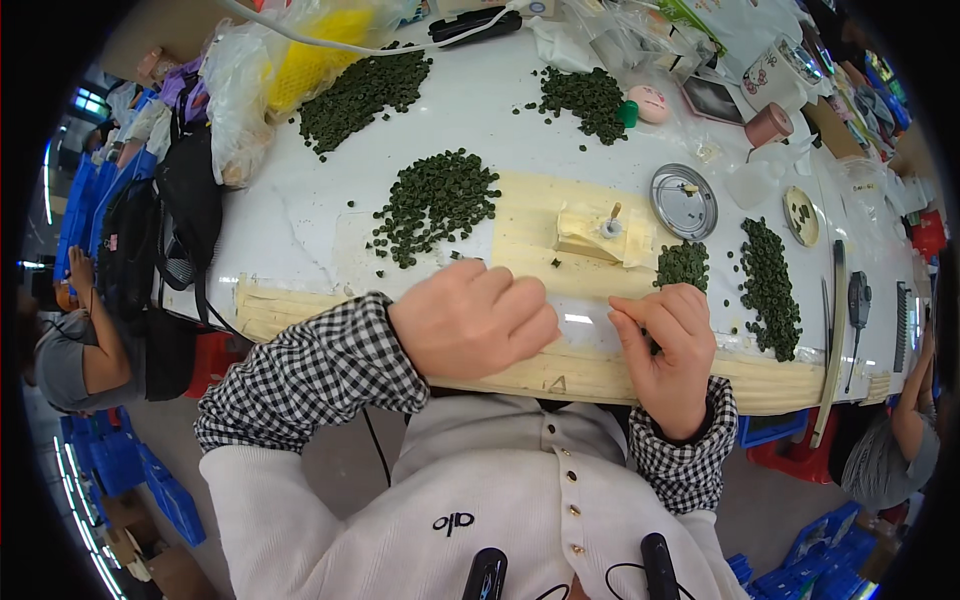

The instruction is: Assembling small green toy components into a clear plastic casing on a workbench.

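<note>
My left hand point(480, 318) is closed, knuckles up, over the table's front edge; its fingertips are hidden beneath it. To its right, my right hand point(668, 350) has its thumb and fingers drawn together, and what they hold, if anything, is too small to name. Just beyond lies a small block wrapped in cream tape point(590, 235) with a short pin standing up from it. One loose dark green piece point(556, 263) rests between the left hand and the block. A small heap of dark green pieces point(683, 266) sits right above my right hand, and a larger heap point(435, 205) beyond my left.
More dark green heaps lie at the back left point(365, 98), back point(590, 103) and right point(768, 290). A round metal lid point(684, 201), a small yellowish dish point(800, 216), a long strip point(832, 340) and a slim black tool point(858, 300) lie rightward. Black bags point(188, 200) hang left.
</note>
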`<state>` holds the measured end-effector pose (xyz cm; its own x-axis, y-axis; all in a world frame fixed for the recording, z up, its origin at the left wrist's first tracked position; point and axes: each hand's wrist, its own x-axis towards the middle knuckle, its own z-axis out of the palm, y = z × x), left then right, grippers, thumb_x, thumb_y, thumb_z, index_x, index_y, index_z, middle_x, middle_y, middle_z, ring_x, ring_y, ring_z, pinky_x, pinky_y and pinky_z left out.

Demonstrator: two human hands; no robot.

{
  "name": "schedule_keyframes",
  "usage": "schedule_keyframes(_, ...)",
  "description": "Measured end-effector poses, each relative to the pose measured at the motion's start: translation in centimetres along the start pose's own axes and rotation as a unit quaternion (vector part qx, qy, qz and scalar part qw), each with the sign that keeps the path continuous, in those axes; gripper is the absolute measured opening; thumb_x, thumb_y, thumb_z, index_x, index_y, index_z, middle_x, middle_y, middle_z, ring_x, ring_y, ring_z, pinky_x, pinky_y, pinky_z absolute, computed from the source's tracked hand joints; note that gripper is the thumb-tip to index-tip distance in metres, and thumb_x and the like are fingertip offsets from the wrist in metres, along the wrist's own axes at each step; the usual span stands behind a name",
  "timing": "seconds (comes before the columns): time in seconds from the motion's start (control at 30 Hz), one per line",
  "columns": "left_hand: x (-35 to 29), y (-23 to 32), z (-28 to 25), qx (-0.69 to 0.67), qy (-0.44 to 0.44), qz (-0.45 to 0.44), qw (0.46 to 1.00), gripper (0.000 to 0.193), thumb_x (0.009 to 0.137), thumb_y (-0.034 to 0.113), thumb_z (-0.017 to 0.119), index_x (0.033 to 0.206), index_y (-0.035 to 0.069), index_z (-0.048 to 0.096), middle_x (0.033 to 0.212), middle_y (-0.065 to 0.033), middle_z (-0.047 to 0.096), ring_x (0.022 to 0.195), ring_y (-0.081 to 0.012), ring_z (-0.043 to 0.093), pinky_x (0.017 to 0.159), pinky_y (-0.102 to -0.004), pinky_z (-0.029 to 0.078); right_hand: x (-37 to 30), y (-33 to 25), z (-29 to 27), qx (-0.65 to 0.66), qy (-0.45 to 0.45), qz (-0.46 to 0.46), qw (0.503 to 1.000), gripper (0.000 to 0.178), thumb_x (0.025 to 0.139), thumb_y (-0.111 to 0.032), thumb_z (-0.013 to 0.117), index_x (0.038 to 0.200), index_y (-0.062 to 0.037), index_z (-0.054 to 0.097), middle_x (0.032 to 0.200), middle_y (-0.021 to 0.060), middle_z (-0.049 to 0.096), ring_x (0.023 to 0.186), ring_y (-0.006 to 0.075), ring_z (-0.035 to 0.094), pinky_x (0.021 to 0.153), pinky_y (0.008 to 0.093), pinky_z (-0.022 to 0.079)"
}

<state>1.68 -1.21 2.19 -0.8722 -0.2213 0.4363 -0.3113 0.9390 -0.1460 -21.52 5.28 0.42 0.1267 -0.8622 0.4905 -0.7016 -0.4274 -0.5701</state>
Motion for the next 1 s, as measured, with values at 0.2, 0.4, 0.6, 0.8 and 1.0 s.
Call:
schedule_keyframes(0.2,-3.0,-11.5,-2.4,0.106,0.053,-0.184,0.976,0.018,0.089,0.014,0.064,0.079,0.006,0.051,0.070,-0.0062,0.048,0.051,-0.0227,0.054,0.046,-0.0317,0.047,0.0,0.0,0.1,-0.001,0.003,0.003,1.000,0.014,0.073,-0.002,0.074,0.086,-0.0028,0.069,0.075,0.0074,0.058,0.076,0.0270,0.054,0.076,0.0373,0.042)
schedule_keyframes(0.4,-8.1,-21.5,-0.9,0.180,-0.014,-0.304,0.935,0.020,0.095,0.024,0.054,0.087,0.006,0.054,0.077,-0.0099,0.056,0.061,-0.0310,0.061,0.055,-0.0402,0.051,0.3,-0.4,0.1,0.001,0.001,0.010,1.000,0.012,0.074,-0.001,0.073,0.085,-0.0020,0.068,0.075,0.0076,0.058,0.074,0.0269,0.053,0.076,0.0371,0.042)
schedule_keyframes(0.6,-7.1,-24.1,-0.2,0.128,-0.036,-0.396,0.909,0.020,0.093,0.020,0.055,0.094,0.001,0.058,0.088,-0.0162,0.060,0.081,-0.0357,0.060,0.072,-0.0429,0.049,0.4,-0.4,0.1,0.002,0.001,0.020,1.000,0.011,0.074,-0.001,0.073,0.085,-0.0015,0.067,0.076,0.0085,0.059,0.074,0.0277,0.052,0.075,0.0372,0.042)
schedule_keyframes(0.8,-8.5,-27.5,0.4,-0.016,0.032,-0.453,0.891,0.022,0.092,0.020,0.058,0.098,0.001,0.067,0.093,-0.0130,0.064,0.085,-0.0249,0.062,0.075,-0.0349,0.049,0.4,-0.5,0.1,0.005,-0.009,0.024,1.000,0.011,0.075,-0.001,0.072,0.085,-0.0015,0.068,0.076,0.0087,0.059,0.074,0.0280,0.053,0.075,0.0372,0.042)
schedule_keyframes(1.0,-8.6,-28.2,-0.8,-0.216,0.004,-0.594,0.775,0.031,0.097,0.029,0.058,0.108,0.003,0.071,0.108,-0.0094,0.069,0.099,-0.0177,0.062,0.090,-0.0303,0.048,0.3,-0.4,0.1,0.004,-0.012,0.029,0.999,0.010,0.076,-0.002,0.072,0.085,-0.0015,0.068,0.076,0.0090,0.059,0.075,0.0283,0.053,0.076,0.0371,0.041)
